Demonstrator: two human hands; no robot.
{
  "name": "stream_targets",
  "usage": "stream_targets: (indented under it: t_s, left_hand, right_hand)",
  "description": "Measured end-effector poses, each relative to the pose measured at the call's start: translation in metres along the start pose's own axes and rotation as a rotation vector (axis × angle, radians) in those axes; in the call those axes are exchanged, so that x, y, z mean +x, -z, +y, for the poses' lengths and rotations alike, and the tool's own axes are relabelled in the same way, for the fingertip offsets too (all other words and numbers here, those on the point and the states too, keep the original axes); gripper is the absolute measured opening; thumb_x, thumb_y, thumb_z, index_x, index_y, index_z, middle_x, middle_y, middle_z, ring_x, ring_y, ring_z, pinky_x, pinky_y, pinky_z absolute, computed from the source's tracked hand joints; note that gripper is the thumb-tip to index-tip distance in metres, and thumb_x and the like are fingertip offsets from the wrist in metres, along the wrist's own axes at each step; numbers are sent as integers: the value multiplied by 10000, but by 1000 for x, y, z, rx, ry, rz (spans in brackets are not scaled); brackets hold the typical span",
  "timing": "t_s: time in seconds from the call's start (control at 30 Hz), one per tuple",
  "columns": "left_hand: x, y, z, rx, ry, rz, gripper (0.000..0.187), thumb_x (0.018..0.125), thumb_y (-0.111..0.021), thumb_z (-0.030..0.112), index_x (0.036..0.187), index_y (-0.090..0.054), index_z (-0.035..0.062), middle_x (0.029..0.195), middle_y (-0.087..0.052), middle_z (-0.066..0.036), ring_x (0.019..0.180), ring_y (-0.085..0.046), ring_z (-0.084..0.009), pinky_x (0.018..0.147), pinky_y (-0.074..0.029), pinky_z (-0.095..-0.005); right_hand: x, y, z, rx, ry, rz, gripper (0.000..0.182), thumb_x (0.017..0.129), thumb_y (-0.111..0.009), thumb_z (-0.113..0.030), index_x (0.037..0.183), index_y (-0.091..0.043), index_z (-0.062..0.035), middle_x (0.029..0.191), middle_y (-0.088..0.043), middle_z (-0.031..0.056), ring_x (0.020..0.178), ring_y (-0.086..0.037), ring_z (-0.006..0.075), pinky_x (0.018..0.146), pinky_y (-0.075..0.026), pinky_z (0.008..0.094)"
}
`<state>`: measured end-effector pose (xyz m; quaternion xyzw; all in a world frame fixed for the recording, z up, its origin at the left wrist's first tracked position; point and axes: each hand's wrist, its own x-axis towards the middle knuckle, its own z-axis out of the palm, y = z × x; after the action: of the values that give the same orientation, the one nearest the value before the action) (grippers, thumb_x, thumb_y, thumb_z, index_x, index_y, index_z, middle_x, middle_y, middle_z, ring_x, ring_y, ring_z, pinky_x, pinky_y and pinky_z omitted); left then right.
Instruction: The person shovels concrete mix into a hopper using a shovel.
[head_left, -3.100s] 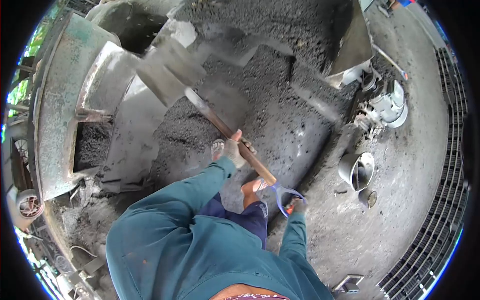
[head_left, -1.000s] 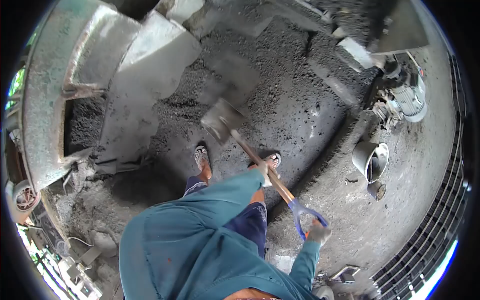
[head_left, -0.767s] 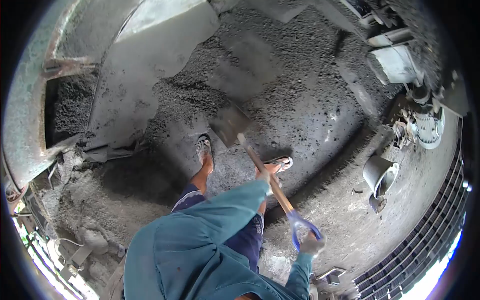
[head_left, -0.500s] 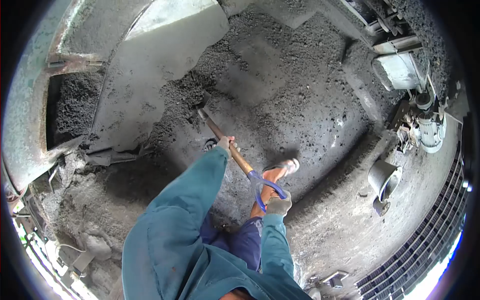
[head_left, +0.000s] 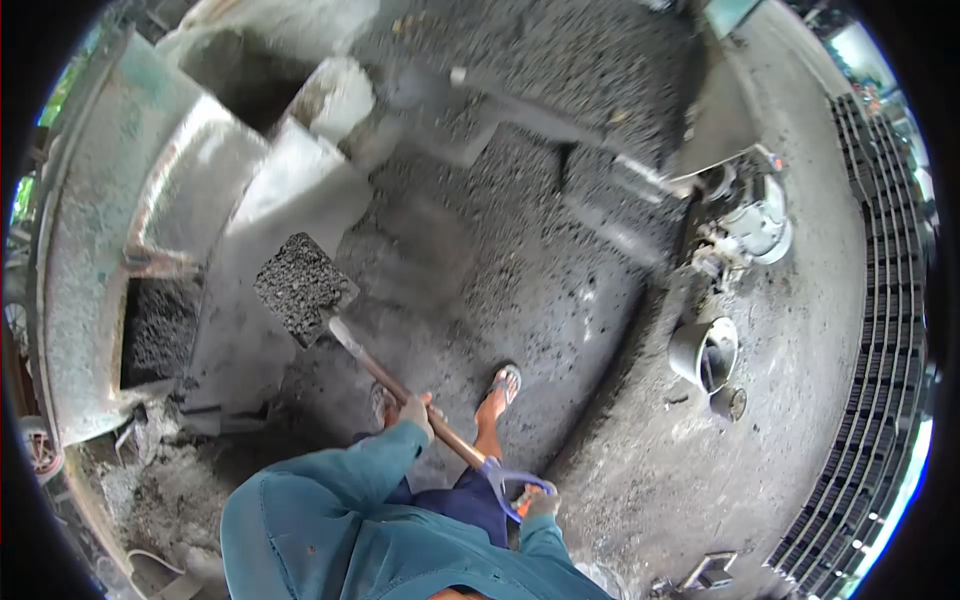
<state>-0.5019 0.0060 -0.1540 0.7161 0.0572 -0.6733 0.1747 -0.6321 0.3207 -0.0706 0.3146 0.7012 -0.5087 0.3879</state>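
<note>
A shovel (head_left: pixel 385 378) lies diagonally across the space before my body, its blade heaped with dark, grainy material (head_left: pixel 302 285) at the upper left. My left hand (head_left: pixel 417 414) is wrapped round the middle of the wooden shaft. At the lower end, my right hand (head_left: pixel 542 500) grips the blue D-shaped handle (head_left: pixel 497 478). The loaded blade is over a smooth grey sloping surface (head_left: pixel 235 325), to the right of a rectangular opening (head_left: pixel 160 330) with dark material inside. Both hands look gloved.
My sandalled feet (head_left: pixel 500 388) stand on the dusty floor below the shaft. To the right are a bucket (head_left: pixel 690 352), a small can (head_left: pixel 729 403) and a motor-like machine (head_left: pixel 755 225). Loose dark material (head_left: pixel 520 185) covers the floor ahead. Stacked dark pieces (head_left: pixel 865 400) line the far right.
The shovel blade has come up from the pile, now loaded, and moved left toward the opening. Both hands have moved lower in view with the shaft. The camera view has shifted too.
</note>
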Motion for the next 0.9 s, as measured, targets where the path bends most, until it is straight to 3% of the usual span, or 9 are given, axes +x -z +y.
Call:
stream_targets:
  t_s: [0.23,0.37,0.47,0.6,0.67,0.73,0.8,0.87,0.9]
  left_hand:
    - [-202,-146,16,42,-70,-539,228,847,-707,244,804,-534,102,657,-519,-67,557,-551,-265,570,-497,-464]
    - [-237,-220,45,185,-253,-727,253,823,-736,220,789,-517,97,647,-515,-53,533,-542,-249,538,-498,-419]
    - [-248,-227,54,180,-320,-735,250,812,-755,167,808,-520,84,681,-532,-57,531,-527,-234,491,-490,-404]
    - [-219,-177,35,-54,-105,-554,196,834,-708,160,848,-518,115,675,-506,-72,571,-521,-270,600,-493,-477]
    - [-195,-154,20,-207,-56,-350,186,848,-687,166,808,-509,133,646,-493,-67,583,-522,-275,661,-490,-524]
    - [-170,-138,16,-343,106,-389,166,878,-658,191,834,-510,129,675,-504,-72,613,-531,-272,689,-493,-508]
    - [-156,-123,18,-504,200,-454,154,910,-623,229,859,-516,130,706,-516,-72,650,-544,-271,729,-497,-499]
    - [-166,-104,31,-570,210,-463,164,928,-605,265,871,-526,133,731,-529,-66,678,-558,-271,768,-502,-493]
    - [-190,-91,41,-554,215,-427,173,930,-608,276,871,-530,133,739,-535,-63,685,-562,-271,780,-505,-488]
  right_hand:
    - [17,29,-70,302,-47,11,163,771,-585,68,908,-556,-15,627,-530,118,450,-515,259,416,-497,444]
    - [71,13,-113,301,-228,-374,54,822,-581,-21,872,-581,-41,693,-551,90,557,-530,230,475,-485,388]
    - [87,16,-132,269,-393,-385,25,850,-587,-40,874,-590,-43,711,-559,85,585,-534,224,489,-484,388]
    - [83,54,-161,-23,-164,-280,31,881,-605,-49,860,-586,-37,646,-554,85,530,-548,244,471,-492,409]
    - [87,58,-189,-145,142,-368,46,818,-629,-45,799,-591,-64,652,-565,124,488,-561,313,407,-455,531]
    - [-28,23,-285,31,192,-429,135,851,-684,-18,889,-562,24,637,-584,122,410,-528,257,377,-477,437]
    - [-86,-17,-341,-110,367,-535,242,772,-681,78,976,-554,47,646,-587,125,415,-533,221,358,-467,356]
    - [-169,-67,-372,-450,544,-483,276,739,-732,22,982,-602,8,702,-647,114,525,-622,226,455,-501,351]
    - [-166,-86,-359,-640,851,-508,267,732,-747,-4,966,-618,-12,736,-669,119,572,-647,230,513,-516,343]
